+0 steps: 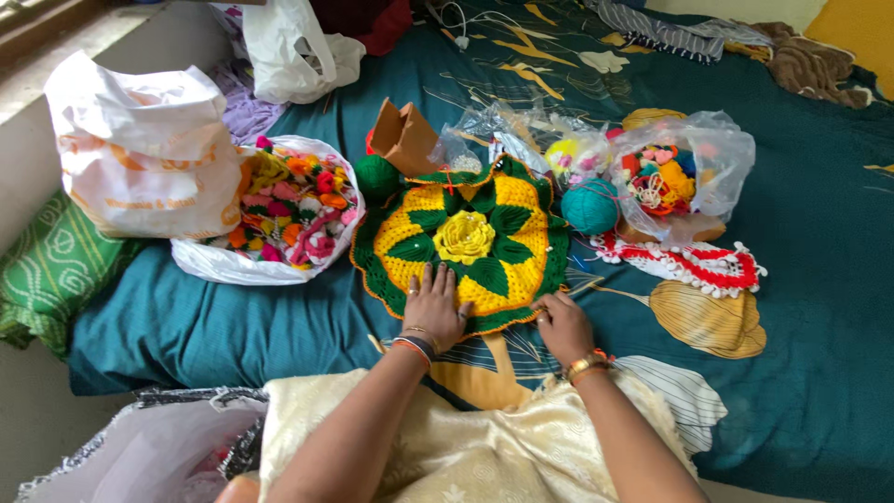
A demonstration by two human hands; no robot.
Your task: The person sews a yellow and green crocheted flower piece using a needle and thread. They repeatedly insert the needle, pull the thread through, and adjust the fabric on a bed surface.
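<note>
Round crochet mat [463, 244] – yellow w/ green leaves, yellow rose at centre – lies flat on the teal bed sheet [233, 326]. Left hand [434, 305] rests on its 7 o'clock edge, grip released, fingers spread. Right hand [562, 326] pinches the rim at 5 o'clock. White plastic bag [144, 149] w/ orange print at 9 o'clock; clear bag of crochet bits [675, 177] at 2 o'clock – teal yarn ball [589, 206] beside it.

Both forearms reach forward, left hand [434, 305] flat with fingers spread, right hand [562, 326] curled in a loose grip.
</note>
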